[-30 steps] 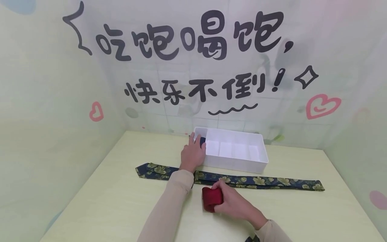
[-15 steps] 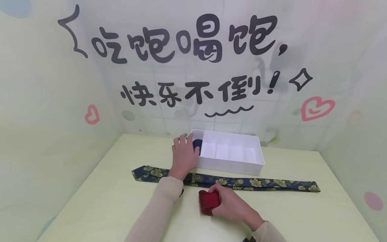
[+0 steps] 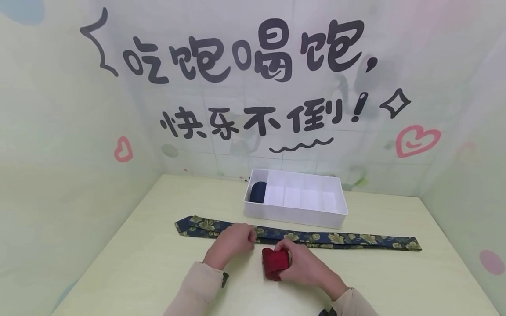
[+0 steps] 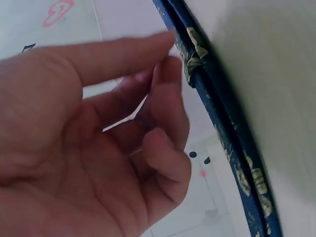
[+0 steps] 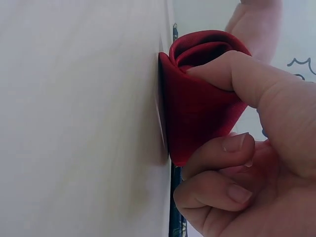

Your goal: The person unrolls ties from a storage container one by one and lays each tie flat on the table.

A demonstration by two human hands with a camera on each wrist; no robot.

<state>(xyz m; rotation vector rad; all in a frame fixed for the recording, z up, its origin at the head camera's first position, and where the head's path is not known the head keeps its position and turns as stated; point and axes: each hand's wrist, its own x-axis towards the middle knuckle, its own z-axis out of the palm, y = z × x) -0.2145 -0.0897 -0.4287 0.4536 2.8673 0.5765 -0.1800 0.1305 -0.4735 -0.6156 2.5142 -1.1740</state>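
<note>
My right hand [image 3: 306, 264] holds a rolled red necktie [image 3: 273, 264] on its edge at the table. In the right wrist view, the thumb reaches into the coil of the red necktie [image 5: 202, 113]. To its left, my left hand [image 3: 236, 240] is over the near edge of a long navy necktie with gold flowers [image 3: 336, 238]. The left wrist view shows the left hand [image 4: 113, 123] with loosely curled fingers and nothing between them, beside the floral necktie [image 4: 232, 128]. A rolled navy necktie [image 3: 258, 192] sits in the left compartment of a white divided box [image 3: 294, 214].
The pale tabletop [image 3: 138, 267] is closed in by printed fabric walls at the back and sides. The white box stands near the back wall [image 3: 205, 149], behind the floral necktie.
My left hand has left the white box and come back toward me, leaving the navy roll in the compartment. The right hand keeps its hold on the red roll.
</note>
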